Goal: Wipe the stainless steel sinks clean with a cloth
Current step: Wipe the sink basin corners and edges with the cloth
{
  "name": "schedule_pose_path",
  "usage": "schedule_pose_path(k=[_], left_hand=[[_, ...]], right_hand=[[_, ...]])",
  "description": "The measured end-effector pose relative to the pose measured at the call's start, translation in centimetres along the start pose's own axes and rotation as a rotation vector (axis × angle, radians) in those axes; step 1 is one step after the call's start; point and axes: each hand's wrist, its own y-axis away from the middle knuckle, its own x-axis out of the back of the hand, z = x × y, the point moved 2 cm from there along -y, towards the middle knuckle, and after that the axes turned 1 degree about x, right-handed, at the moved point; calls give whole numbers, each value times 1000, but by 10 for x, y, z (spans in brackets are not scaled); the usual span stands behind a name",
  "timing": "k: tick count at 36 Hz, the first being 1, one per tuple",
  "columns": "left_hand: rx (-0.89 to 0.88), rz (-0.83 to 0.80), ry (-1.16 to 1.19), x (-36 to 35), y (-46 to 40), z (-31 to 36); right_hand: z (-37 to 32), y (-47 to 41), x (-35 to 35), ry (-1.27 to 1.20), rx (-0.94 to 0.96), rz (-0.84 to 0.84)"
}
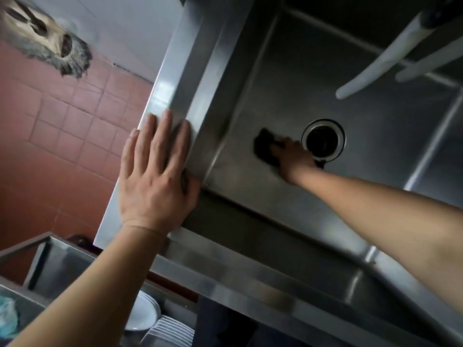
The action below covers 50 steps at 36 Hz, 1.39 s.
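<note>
A deep stainless steel sink fills the middle of the view, with a round drain in its floor. My right hand reaches down into the basin and presses a dark cloth against the floor just left of the drain. The fingers lie over the cloth and partly hide it. My left hand rests flat on the sink's left rim, fingers straight and spread, holding nothing.
Two pale faucet spouts hang over the basin at the upper right. A mop head lies on the red tiled floor at the upper left. Stacked white plates sit on a lower shelf beside a steel tub.
</note>
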Motion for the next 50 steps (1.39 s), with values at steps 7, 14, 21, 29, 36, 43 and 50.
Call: schedule_pose_path(k=[7,14,21,29,36,43,50], left_hand=[[-10,2,-2,-1,-1,-3],[-17,16,8,-4,1,-3],[-7,36,23,-3,2,-2],[19,42,28,-2,3,-1],[18,40,21,0,3,-1],[17,38,23,-3,5,-4],[22,1,20,2,4,0]], right_hand=[[2,-84,96,-574,-381,142],[-85,-82,64,-785,-151,235],[-150,-31,-17,-1028,-340,80],[-169,-25,-25,-951,-415,122],[-148,-5,-39,-706,-151,-25],[-98,29,-54,-364,-27,-159],[-25,70,-75,-394,-196,-195]])
